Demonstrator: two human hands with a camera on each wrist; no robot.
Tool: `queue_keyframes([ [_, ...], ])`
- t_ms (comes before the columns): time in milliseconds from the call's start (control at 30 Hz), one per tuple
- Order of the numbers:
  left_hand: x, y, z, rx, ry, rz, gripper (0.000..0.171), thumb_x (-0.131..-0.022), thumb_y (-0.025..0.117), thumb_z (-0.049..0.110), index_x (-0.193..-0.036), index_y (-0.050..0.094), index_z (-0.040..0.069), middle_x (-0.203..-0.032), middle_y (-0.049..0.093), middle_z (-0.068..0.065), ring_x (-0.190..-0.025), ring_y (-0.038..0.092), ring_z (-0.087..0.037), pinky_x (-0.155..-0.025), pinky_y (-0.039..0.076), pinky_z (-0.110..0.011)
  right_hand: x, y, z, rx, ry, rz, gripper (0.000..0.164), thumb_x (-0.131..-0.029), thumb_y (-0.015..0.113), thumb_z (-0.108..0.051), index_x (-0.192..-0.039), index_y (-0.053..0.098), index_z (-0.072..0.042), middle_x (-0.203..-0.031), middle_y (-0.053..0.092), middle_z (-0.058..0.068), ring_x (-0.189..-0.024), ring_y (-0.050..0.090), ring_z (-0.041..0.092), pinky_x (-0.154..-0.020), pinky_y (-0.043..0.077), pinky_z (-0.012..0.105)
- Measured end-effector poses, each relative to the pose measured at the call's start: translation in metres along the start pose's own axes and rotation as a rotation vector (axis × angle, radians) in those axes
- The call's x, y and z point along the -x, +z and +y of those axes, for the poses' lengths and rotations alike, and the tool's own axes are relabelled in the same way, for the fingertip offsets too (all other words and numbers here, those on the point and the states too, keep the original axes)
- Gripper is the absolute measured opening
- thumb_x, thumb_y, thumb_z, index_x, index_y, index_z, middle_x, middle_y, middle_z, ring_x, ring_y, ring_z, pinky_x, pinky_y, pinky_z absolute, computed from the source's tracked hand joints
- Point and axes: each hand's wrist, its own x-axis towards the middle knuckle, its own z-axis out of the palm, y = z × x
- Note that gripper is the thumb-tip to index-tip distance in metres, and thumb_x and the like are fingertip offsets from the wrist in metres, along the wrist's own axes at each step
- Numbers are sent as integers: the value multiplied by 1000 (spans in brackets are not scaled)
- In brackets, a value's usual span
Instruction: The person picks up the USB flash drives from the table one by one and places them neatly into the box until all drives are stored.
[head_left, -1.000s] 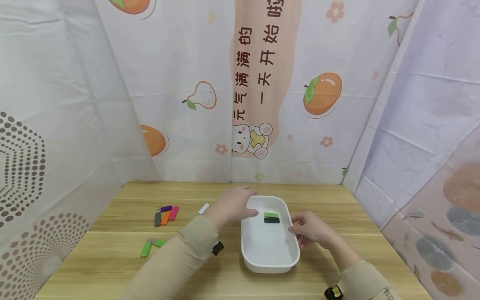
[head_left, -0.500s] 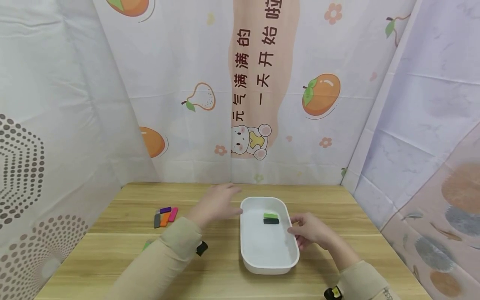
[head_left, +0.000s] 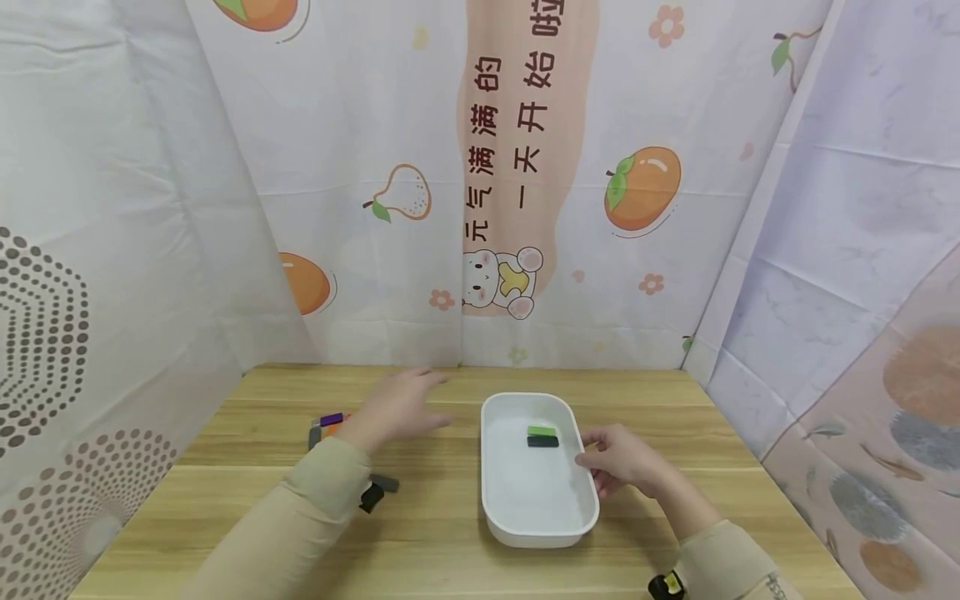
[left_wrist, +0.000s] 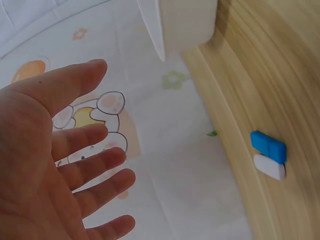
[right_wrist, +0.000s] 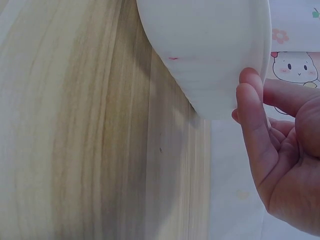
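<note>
A white rectangular tray [head_left: 538,537] stands on the wooden table, with a light green bar [head_left: 542,431] and a dark bar [head_left: 543,442] side by side inside it. The right hand [head_left: 621,457] pinches the tray's right wall between thumb and fingers. Left of the tray, the left hand [head_left: 397,406] hovers over the table, its fingers spread and holding nothing. In the left wrist view, a blue bar [left_wrist: 268,146] and a white bar [left_wrist: 270,167] lie together on the table, apart from that hand. The head view hides them.
At the left lie a purple bar [head_left: 331,419], a grey bar [head_left: 314,437] and an orange bar [head_left: 330,430], partly behind the left arm. A dark grey bar [head_left: 386,482] lies by the left wrist. Printed curtains [head_left: 375,275] enclose the table's back and sides.
The left hand has moved left, away from the tray's left rim, with its fingers spread throughout. The left arm now covers more of the bars. The right hand and tray stay put.
</note>
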Motion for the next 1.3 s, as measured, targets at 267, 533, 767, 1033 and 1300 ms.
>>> queue_keyframes([
  [267, 14, -2, -23, -33, -10, 9, 70, -87, 74, 53, -142, 60, 12, -146, 55, -10, -135, 50, -34, -110, 38, -54, -1, 1, 0, -5, 3, -2, 46, -95, 69, -6, -133, 53, 14, -74, 65, 14, -52, 65, 18, -52, 59, 39],
  [533, 24, -5, -43, -18, -85, 0, 66, -88, 74, 48, -141, 59, 11, -148, 52, -14, -135, 48, -40, -108, 37, -60, 0, 0, 0, -10, 2, -3, 47, -95, 69, -7, -133, 53, 14, -74, 65, 15, -53, 65, 18, -53, 59, 40],
  [767, 29, -1, -60, -36, -123, -1, 63, -88, 74, 47, -137, 63, 9, -142, 58, -15, -130, 53, -40, -104, 42, -60, 0, 0, 0, -7, -2, -12, 45, -95, 69, -7, -133, 54, 13, -73, 65, 14, -53, 65, 18, -54, 59, 41],
  [1033, 24, 11, -67, -9, -173, -21, 59, -89, 74, 45, -133, 65, 7, -134, 64, -14, -125, 57, -40, -99, 46, -59, 0, 0, 0, -4, -12, -12, 45, -95, 68, -6, -132, 54, 14, -72, 65, 14, -53, 64, 17, -52, 58, 37],
  [1300, 21, 21, -65, 68, -249, -49, 54, -90, 74, 41, -130, 67, 5, -130, 65, -15, -116, 61, -37, -93, 50, -56, 0, 1, -1, -10, -4, -13, 43, -95, 68, -5, -131, 54, 14, -74, 65, 15, -53, 64, 17, -52, 58, 37],
])
